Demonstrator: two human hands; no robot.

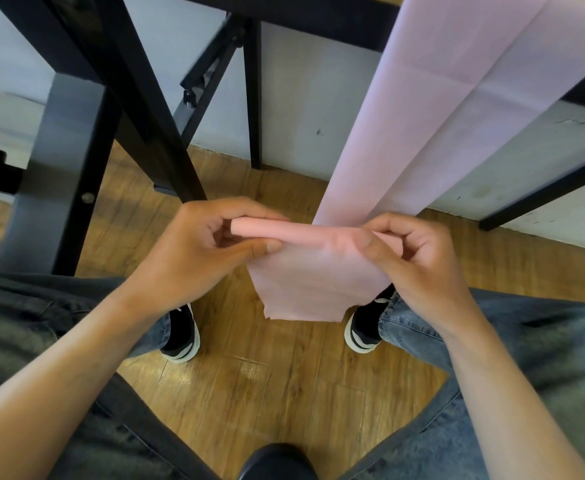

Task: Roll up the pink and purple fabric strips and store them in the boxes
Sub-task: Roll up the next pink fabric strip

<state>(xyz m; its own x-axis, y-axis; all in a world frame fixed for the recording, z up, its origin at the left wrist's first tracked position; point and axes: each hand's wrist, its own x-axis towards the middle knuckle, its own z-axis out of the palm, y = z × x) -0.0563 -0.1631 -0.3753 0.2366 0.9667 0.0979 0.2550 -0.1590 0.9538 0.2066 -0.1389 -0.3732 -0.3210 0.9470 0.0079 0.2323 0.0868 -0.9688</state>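
Note:
A long pink fabric strip (pixel 419 109) hangs down from the table edge at the upper right to my hands in the middle of the view. Its lower end is folded over into a small roll (pixel 266 228) held level between both hands, and a loose flap (pixel 315 285) hangs below it. My left hand (pixel 201 251) pinches the roll's left end between thumb and fingers. My right hand (pixel 412 258) pinches its right end the same way. No purple strip and no boxes are in view.
Black table legs and braces (pixel 138 98) stand to the left and behind, against a white wall (pixel 315 109). Below is a wooden floor (pixel 270 382), with my knees in jeans on both sides, my two shoes, and a dark stool edge (pixel 277 459) at the bottom.

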